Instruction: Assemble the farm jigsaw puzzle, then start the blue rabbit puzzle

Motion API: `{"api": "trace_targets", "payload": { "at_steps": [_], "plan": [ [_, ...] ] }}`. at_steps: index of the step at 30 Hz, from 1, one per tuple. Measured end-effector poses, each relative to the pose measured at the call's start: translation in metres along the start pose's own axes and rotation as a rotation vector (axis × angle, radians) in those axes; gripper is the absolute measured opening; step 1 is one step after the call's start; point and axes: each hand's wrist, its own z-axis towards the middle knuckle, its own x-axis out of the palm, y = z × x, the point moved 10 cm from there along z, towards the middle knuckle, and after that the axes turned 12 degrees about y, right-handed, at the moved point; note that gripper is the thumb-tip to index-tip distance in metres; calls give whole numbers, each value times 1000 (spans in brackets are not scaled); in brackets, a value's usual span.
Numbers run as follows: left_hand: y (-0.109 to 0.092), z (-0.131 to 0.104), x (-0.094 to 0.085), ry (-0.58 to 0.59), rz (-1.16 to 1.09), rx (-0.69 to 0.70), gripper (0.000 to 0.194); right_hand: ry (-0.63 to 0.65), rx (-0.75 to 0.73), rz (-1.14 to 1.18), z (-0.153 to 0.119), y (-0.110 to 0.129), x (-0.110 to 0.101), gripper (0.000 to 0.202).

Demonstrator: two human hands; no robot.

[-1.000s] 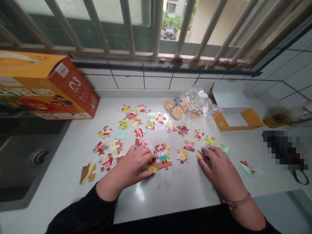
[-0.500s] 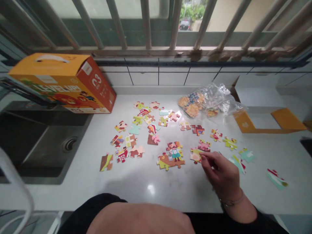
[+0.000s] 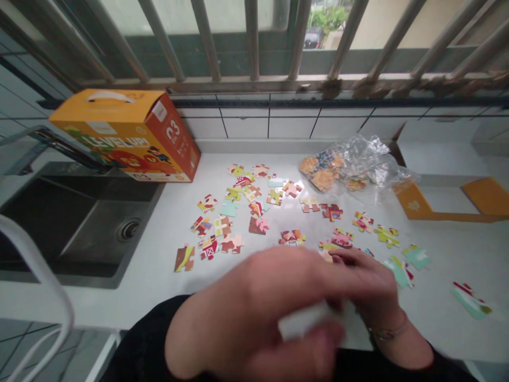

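Observation:
My left hand [image 3: 258, 307] is large, near the camera and blurred, with thumb and fingers closed around a pale flat thing [image 3: 304, 321] whose kind I cannot make out. Beyond it, my right hand [image 3: 369, 281] pinches the edge of a yellow and pink puzzle piece [image 3: 326, 246] lying on the counter. A pink pig puzzle piece [image 3: 342, 237] lies just behind that one. Left of the right hand are joined puzzle pieces showing a farmer figure [image 3: 291, 237]; my left hand covers their lower part.
Several loose puzzle pieces [image 3: 231, 244] spread over the white counter [image 3: 143, 302], more at the right. At the back lie a clear bag of pieces [image 3: 324, 170] and an orange-edged box part [image 3: 437, 216]. An orange box [image 3: 119, 138] stands beside the sink [image 3: 95, 212] at left.
My left hand has risen from the lower edge and moved right, across the front of the counter. My right hand stays at the same puzzle piece. The view has shifted slightly left.

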Motion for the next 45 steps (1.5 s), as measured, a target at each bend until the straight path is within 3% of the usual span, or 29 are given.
{"api": "trace_targets", "payload": {
  "at_steps": [2,5,7,9,20,22,25,28,30,31,34,36,38,42,45],
  "plan": [
    [34,29,-21,-51,365,-78,32,-7,-24,-8,0,1,0,12],
    [114,59,-68,-196,797,-426,27,-16,-51,-19,1,3,0,10],
    [155,61,-95,-287,918,-640,32,-20,-57,-19,1,3,1,9],
    [179,60,-107,-303,969,-732,35,-23,-62,-13,2,4,0,9],
    [216,52,-130,-390,747,-732,32,1,-37,28,5,3,2,10],
    [213,50,-135,-424,702,-694,31,2,-36,21,5,4,2,11],
    [191,45,-135,-506,606,-538,20,4,-29,21,6,4,2,12],
    [173,40,-118,-535,391,-424,20,4,-19,42,6,1,3,12],
    [168,39,-91,-518,141,-354,24,2,3,73,6,-3,4,11],
    [165,40,-73,-505,-17,-299,30,2,21,103,5,-6,5,11],
    [167,48,1,-311,-486,-263,59,46,91,262,3,-17,15,20],
    [168,51,48,-179,-724,-290,58,93,128,380,1,-23,24,32],
    [165,51,76,-119,-847,-285,57,136,153,436,-1,-27,31,33],
    [166,50,92,-65,-797,-293,49,199,186,443,-3,-28,38,22],
    [160,50,83,-9,-584,-286,34,205,219,493,-3,-32,39,21]
  ]
}}
